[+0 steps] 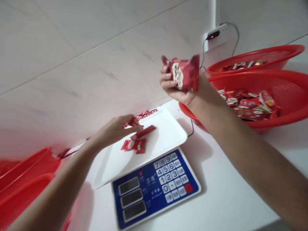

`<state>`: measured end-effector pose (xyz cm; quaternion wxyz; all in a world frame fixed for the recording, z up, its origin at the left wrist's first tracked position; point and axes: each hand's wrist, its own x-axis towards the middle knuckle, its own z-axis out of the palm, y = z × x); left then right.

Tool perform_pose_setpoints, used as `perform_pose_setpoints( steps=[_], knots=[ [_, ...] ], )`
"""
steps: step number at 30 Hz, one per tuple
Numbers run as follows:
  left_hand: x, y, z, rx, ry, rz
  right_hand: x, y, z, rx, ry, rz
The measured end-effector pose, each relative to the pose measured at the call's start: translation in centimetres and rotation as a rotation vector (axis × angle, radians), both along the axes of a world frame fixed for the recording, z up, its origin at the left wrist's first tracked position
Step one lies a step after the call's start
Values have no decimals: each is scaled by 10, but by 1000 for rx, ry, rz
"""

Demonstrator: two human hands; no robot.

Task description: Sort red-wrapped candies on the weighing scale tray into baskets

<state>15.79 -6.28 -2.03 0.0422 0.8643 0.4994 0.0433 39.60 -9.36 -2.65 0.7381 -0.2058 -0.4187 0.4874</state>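
Observation:
My right hand (170, 80) is raised in front of the wall, its fingers wrapped round a red snack packet (187, 75) with a cream label; more red wrapping shows behind it. Over the white weighing tray (166, 134), my left hand (120, 126) is closed, pinching a small red packet (132, 122) between thumb and fingers. Just below the left fingertips lie several red packets (141, 146) on the tray, one long and narrow. The tray sits on a blue digital scale (154, 189) with number keys and three dark displays.
Red plastic baskets (291, 102) with several snack packets (252, 104) stand at the right. Other red baskets (31, 192) are at the left. Small red packets (146, 114) lie behind the tray by the wall. A white power strip (216, 35) with cables is at the wall.

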Motion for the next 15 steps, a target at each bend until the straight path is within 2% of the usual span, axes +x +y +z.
perform_pose_setpoints(
  steps=[2, 3, 4, 7, 9, 11, 13, 15],
  knots=[
    [-3, -6, -4, 26, -12, -51, -21, -8, 1, -41, -115, 228],
    [-2, -9, -4, 55, -67, -81, -29, -11, 0, -36, -200, 277],
    [0, -13, -2, 94, -161, -109, -35, -13, -2, -13, -294, 260],
    [5, -34, 5, 224, -609, -198, -42, -21, -7, 113, -573, 61],
    [6, -52, 6, 230, -867, -266, -41, -29, -7, 169, -746, 65],
    [4, -65, 3, 140, -958, -366, -40, -41, -6, 161, -909, 121],
    [1, -72, -2, 35, -950, -471, -42, -51, -5, 139, -1033, 140],
    [-1, -74, -5, 11, -900, -515, -45, -58, -4, 115, -1109, 108]
  ],
)
